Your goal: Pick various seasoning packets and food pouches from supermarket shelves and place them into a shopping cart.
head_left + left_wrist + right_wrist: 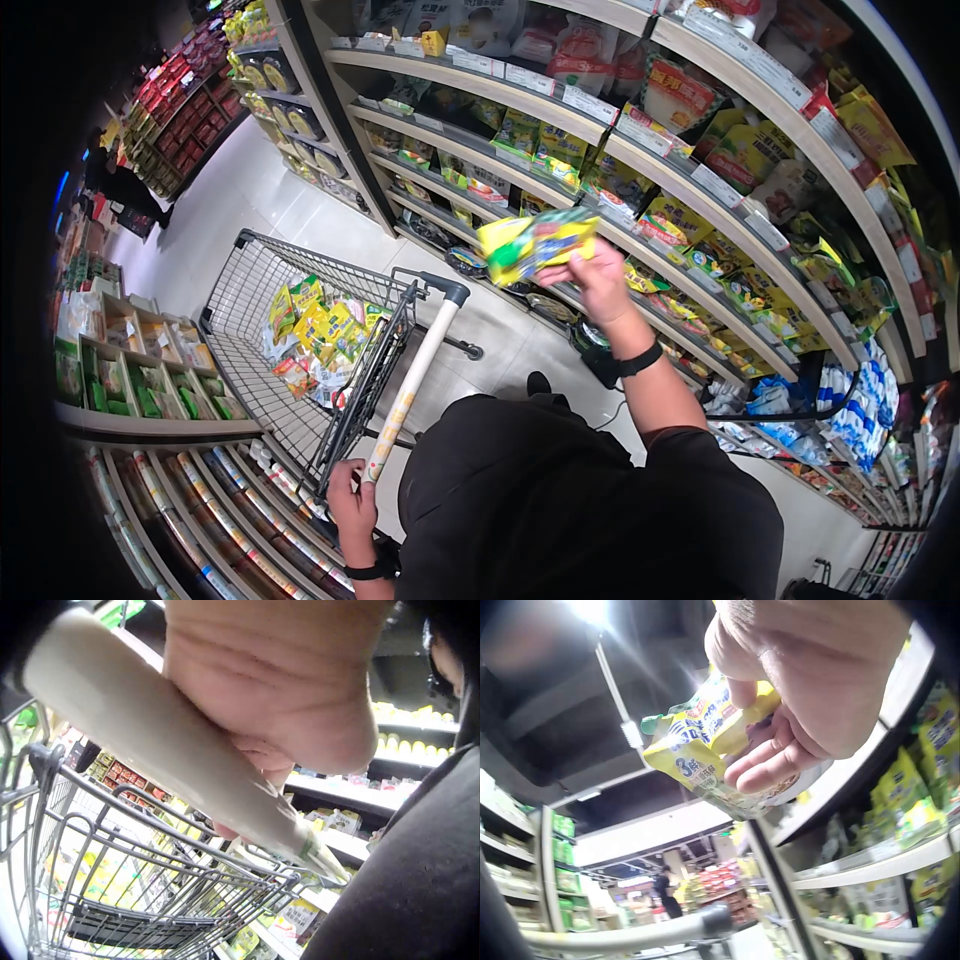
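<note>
My right hand (597,283) pinches a yellow pouch (538,245) between thumb and fingers, raised in front of the shelves. In the right wrist view the pouch (697,742) shows blue lettering and a green spout cap (652,724). My left hand (352,500) grips the near end of the shopping cart's pale handle (412,385). The left wrist view has the fingers curled round this handle (142,727), the palm above it. Inside the wire cart (235,330) lies a pile of yellow and green packets (325,330).
Tall shelves (560,115) with seasoning packets and bags curve along the right. To the left stand a low display (130,375) and a lower rack (190,510). A person in dark clothes (125,185) is farther down the tiled aisle (275,205).
</note>
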The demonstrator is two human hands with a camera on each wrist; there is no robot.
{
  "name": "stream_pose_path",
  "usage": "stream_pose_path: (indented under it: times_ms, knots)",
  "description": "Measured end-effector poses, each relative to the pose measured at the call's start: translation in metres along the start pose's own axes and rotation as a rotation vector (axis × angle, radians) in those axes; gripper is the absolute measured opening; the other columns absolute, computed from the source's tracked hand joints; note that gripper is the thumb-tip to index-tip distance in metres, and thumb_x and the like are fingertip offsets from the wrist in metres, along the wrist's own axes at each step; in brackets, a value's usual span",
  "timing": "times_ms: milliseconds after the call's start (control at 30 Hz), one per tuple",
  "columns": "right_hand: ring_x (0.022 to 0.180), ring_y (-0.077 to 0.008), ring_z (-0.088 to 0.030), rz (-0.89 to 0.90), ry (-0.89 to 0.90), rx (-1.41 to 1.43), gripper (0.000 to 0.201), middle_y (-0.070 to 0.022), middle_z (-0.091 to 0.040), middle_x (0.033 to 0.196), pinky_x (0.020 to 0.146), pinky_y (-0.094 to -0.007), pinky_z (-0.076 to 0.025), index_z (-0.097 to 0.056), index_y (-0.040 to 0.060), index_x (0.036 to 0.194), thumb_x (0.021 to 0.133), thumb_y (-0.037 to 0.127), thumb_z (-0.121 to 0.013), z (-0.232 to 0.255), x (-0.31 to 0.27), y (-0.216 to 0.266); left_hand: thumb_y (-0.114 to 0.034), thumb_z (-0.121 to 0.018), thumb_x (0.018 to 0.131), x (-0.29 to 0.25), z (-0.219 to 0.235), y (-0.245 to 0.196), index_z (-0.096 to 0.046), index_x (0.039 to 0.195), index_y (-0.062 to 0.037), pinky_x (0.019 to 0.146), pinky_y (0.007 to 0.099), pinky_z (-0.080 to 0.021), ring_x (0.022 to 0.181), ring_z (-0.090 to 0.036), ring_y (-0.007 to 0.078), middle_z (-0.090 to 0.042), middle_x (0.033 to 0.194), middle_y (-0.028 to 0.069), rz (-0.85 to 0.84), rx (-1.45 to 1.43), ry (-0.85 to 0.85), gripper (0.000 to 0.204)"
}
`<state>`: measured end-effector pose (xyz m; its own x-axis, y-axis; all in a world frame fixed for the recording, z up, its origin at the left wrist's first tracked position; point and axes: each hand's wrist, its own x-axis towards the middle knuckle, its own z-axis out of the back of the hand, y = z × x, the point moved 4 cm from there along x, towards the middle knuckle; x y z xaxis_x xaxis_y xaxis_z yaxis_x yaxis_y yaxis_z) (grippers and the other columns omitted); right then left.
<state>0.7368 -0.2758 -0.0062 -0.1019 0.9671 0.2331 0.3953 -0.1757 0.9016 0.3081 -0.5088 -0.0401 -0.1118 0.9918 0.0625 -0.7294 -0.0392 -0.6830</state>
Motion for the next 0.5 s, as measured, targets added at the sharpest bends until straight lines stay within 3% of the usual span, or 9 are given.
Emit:
stream_pose_path:
  times_ms: [67, 100, 200, 267, 333, 400, 467, 500]
  knots:
    - [0.081, -0.025, -0.07, -0.04, 0.166, 0.052, 0.022, -0.0175, -0.067, 0.098, 0.072, -0.0335, -0.058, -0.055, -0.0047, 0.11, 0.095, 0.011, -0.053, -0.045, -0.007, -0.005, -0.042, -0.068, 0.08, 0.005, 0.006, -0.003, -0.058, 0.113, -0.002, 0.068, 0.0345, -0.043, 0.082, -0.057, 0.023, -0.059, 0.104, 0.0137, -0.06, -0.14, -0.134, 0.053]
    - [0.08, -0.0239, -0.07, -0.085, 0.25, 0.044, 0.022, -0.0166, -0.068, 0.097, 0.07, -0.0317, -0.057, -0.055, -0.0042, 0.11, 0.096, 0.012, -0.054, -0.072, -0.01, -0.002, -0.033, -0.071, 0.079, 0.007, 0.011, -0.01, -0.051, 0.125, -0.001, 0.084, 0.037, -0.043, 0.1, -0.056, 0.0256, -0.053, 0.125, 0.0129, 0.054, -0.133, -0.049, 0.059]
    - [0.076, -0.0209, -0.069, -0.363, 0.47, 0.161, 0.021, -0.0155, -0.069, 0.093, 0.067, -0.028, -0.055, -0.056, -0.0038, 0.107, 0.097, 0.015, -0.053, -0.146, -0.022, 0.003, -0.026, -0.078, 0.074, 0.026, 0.021, -0.059, -0.049, 0.128, 0.0011, 0.096, 0.037, -0.041, 0.11, -0.055, 0.0269, -0.051, 0.131, 0.0135, -0.125, -0.202, -0.177, 0.067]
    - [0.075, -0.0259, -0.07, -0.492, 0.614, 0.123, 0.027, -0.0203, -0.068, 0.091, 0.068, -0.032, -0.056, -0.052, -0.0036, 0.113, 0.101, 0.02, -0.046, -0.185, -0.026, 0.004, -0.022, -0.083, 0.07, 0.032, 0.024, -0.068, -0.048, 0.129, 0.0017, 0.103, 0.0372, -0.037, 0.118, -0.052, 0.0258, -0.052, 0.131, 0.0143, -0.161, -0.29, -0.138, 0.073]
    - [0.075, -0.0266, -0.07, -0.69, 0.69, 0.125, 0.029, -0.0216, -0.068, 0.091, 0.067, -0.0322, -0.057, -0.05, -0.0032, 0.114, 0.102, 0.022, -0.043, -0.217, -0.031, 0.002, -0.023, -0.083, 0.073, 0.036, 0.024, -0.071, -0.049, 0.129, 0.0005, 0.095, 0.0351, -0.043, 0.109, -0.057, 0.0221, -0.057, 0.124, 0.0127, -0.21, -0.287, -0.036, 0.07]
    - [0.072, -0.026, -0.069, -0.776, 0.67, 0.285, 0.031, -0.0222, -0.068, 0.088, 0.065, -0.0321, -0.057, -0.046, -0.0024, 0.117, 0.103, 0.024, -0.04, -0.241, -0.036, -0.013, -0.019, -0.077, 0.081, 0.041, 0.016, -0.066, -0.051, 0.127, -0.0006, 0.085, 0.03, -0.048, 0.097, -0.062, 0.0177, -0.062, 0.117, 0.0099, -0.097, -0.525, 0.109, 0.055]
    - [0.068, -0.0234, -0.069, -0.816, 0.601, 0.35, 0.031, -0.0211, -0.068, 0.086, 0.062, -0.0306, -0.057, -0.044, -0.0017, 0.117, 0.103, 0.025, -0.039, -0.258, -0.034, -0.01, -0.016, -0.067, 0.09, 0.043, 0.015, -0.069, -0.052, 0.123, -0.0004, 0.077, 0.0257, -0.051, 0.088, -0.064, 0.0134, -0.063, 0.112, 0.0087, -0.055, -0.634, 0.01, 0.039]
    - [0.065, -0.0222, -0.068, -0.845, 0.541, 0.357, 0.032, -0.0202, -0.068, 0.082, 0.059, -0.0301, -0.057, -0.046, -0.0035, 0.117, 0.102, 0.024, -0.044, -0.264, -0.032, -0.016, -0.014, -0.059, 0.095, 0.044, 0.01, -0.071, -0.05, 0.122, -0.0001, 0.072, 0.0256, -0.055, 0.085, -0.064, 0.0132, -0.063, 0.11, 0.0099, 0.016, -0.951, -0.017, 0.032]
